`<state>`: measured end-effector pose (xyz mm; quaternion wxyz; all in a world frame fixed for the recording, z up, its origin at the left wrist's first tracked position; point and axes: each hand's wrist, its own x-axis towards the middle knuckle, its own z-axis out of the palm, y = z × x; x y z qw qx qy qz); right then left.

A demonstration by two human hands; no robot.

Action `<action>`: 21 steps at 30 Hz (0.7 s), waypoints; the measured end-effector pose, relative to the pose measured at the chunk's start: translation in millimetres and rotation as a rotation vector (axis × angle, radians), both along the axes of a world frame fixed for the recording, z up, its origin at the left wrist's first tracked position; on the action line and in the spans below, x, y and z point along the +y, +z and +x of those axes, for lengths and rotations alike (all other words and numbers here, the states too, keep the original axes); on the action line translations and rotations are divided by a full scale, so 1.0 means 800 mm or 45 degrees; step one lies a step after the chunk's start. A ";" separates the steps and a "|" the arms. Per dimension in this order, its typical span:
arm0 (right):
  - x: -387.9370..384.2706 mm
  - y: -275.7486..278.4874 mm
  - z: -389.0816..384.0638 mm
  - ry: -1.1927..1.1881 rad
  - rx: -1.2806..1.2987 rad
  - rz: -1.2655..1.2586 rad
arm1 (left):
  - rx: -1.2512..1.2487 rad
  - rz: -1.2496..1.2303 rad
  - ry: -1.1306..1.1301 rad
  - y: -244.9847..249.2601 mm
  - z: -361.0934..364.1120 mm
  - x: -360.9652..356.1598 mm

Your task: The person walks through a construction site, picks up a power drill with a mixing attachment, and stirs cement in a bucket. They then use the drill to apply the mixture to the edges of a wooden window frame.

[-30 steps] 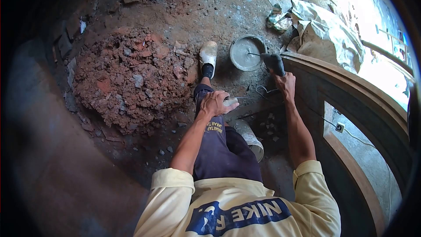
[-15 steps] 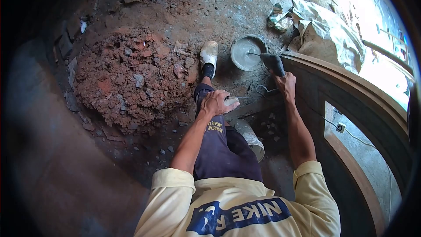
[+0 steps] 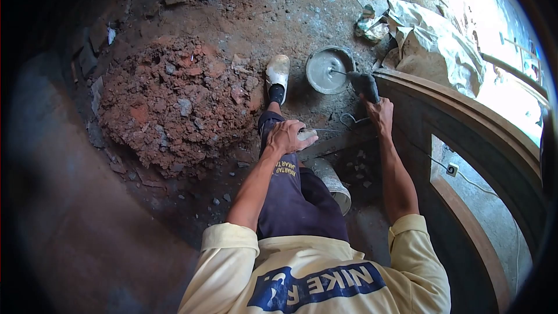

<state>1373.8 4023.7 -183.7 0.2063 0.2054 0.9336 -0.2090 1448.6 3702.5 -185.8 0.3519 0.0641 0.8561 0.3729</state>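
Note:
My right hand (image 3: pixel 381 111) is closed round the grip of a dark, dusty power drill (image 3: pixel 364 86). From the drill a thin mixing rod (image 3: pixel 340 72) reaches into a bucket (image 3: pixel 310 79) of wet grey mortar (image 3: pixel 326 70), its lower end hidden in the mix. My left hand (image 3: pixel 286 136) rests on my bent left knee, fingers curled round a thin tool (image 3: pixel 322 130) seen edge-on. Grey dust coats the thumb side of that hand, and the tool's kind cannot be made out.
A mound of reddish soil and rubble (image 3: pixel 180 104) lies left of my shoe (image 3: pixel 278 71). Wooden framing (image 3: pixel 459 102) runs along the right, with a cord connector (image 3: pixel 451 168) beside it. A second bucket (image 3: pixel 334 189) lies tipped under my leg. Crumpled sacking (image 3: pixel 436 52) lies beyond.
The drill and my right hand have shifted slightly to the right, and the rod's place in the mortar has moved a little. My left hand stays on the knee.

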 end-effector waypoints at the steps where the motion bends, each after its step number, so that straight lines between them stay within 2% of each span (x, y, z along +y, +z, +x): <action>1: -0.001 -0.001 -0.001 0.041 0.036 0.031 | -0.002 0.000 -0.002 0.001 0.000 0.000; 21: -0.005 0.005 -0.006 0.050 0.032 -0.019 | -0.046 -0.004 -0.020 0.006 -0.004 -0.004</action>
